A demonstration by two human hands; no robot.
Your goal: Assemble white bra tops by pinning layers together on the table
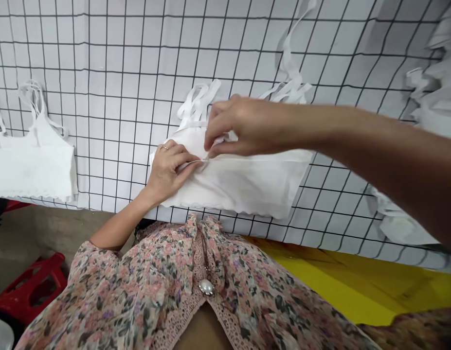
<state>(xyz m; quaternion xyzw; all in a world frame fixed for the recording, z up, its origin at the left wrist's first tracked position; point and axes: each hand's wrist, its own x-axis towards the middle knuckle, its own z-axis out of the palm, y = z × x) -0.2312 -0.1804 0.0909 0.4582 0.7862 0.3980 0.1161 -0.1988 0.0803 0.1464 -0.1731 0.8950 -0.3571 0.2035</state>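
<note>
A white strappy crop top point(247, 182) lies spread on the grid-patterned table, its thin straps pointing away from me. My left hand point(172, 167), with a ring on one finger, rests on the top's left part and pinches the cloth near the seam under the bust. Close beside it, my right hand point(234, 126) reaches in from the right with bent fingers and pinches at the same seam. A thin white line like a thread or cloth edge runs between the fingertips. Exactly what the right fingertips grip is too small to make out.
Another white strappy top point(35, 160) lies at the left along the table's front edge. White garments point(439, 107) are heaped at the right. A red plastic stool point(35, 291) stands below left; a yellow surface point(338, 277) shows below the table point(130, 43).
</note>
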